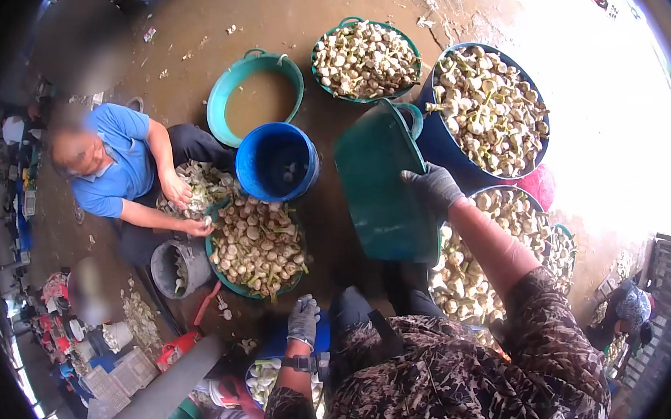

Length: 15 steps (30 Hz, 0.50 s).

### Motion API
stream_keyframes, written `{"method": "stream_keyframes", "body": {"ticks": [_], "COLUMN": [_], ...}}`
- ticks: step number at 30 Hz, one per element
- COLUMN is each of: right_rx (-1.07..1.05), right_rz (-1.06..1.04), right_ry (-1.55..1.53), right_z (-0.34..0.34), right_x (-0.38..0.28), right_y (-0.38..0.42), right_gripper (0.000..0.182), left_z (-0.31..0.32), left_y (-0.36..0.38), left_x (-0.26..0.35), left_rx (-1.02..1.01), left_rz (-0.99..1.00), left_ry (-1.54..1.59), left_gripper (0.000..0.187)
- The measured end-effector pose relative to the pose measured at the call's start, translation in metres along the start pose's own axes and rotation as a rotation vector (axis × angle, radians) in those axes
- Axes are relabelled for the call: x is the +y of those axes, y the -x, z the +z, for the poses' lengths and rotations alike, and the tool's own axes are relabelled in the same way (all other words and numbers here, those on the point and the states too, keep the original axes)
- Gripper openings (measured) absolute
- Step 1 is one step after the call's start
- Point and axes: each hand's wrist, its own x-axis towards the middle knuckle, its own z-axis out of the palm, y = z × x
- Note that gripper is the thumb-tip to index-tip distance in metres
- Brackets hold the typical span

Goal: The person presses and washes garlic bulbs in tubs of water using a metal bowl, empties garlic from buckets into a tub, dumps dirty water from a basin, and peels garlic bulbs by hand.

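Note:
My right hand, in a grey glove, is closed on the side of a large green tub, which hangs tilted above the wet floor. Below and left, my gloved left hand wears a watch strap at the wrist; its fingers are bunched and too small to read clearly. Garlic bulbs fill a blue tub to the right of the green one. More bulbs lie in a green basket to the left, and a further heap sits beside my right forearm.
A person in a blue shirt handles garlic at the left. Near them stand a blue bucket, a grey bucket and a green tub of murky water. A grey pole crosses the lower left.

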Motion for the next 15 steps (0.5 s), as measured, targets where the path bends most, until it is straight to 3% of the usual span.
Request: {"method": "stream_keyframes", "body": {"ticks": [4, 6, 8, 11, 12, 14, 15], "right_rx": [0.014, -0.003, 0.005, 0.005, 0.009, 0.111, 0.145], "right_rz": [-0.001, -0.142, -0.299, -0.512, -0.501, -0.554, -0.599], "right_ry": [0.005, 0.131, 0.360, 0.685, 0.686, 1.100, 1.106], "right_z": [0.016, 0.028, 0.041, 0.056, 0.055, 0.069, 0.069], "right_x": [-0.076, -0.110, -0.138, -0.169, -0.173, -0.189, -0.186], "right_y": [-0.026, -0.045, -0.070, -0.115, -0.131, -0.160, -0.181], "right_gripper": [0.029, 0.029, 0.031, 0.035, 0.035, 0.035, 0.034], "left_z": [-0.003, -0.005, -0.011, -0.008, -0.008, -0.012, -0.014], "left_y": [-0.010, -0.027, -0.051, -0.082, -0.090, -0.102, -0.105], "left_x": [0.028, 0.043, 0.055, 0.087, 0.098, 0.130, 0.144], "left_rx": [-0.002, -0.018, -0.098, -0.064, -0.067, -0.114, -0.115], "left_rz": [-0.030, -0.034, -0.050, -0.056, -0.066, -0.038, -0.039], "left_ry": [0.016, 0.040, 0.080, 0.031, 0.026, -0.007, -0.002], "left_gripper": [0.026, 0.025, 0.026, 0.025, 0.025, 0.027, 0.025]}}
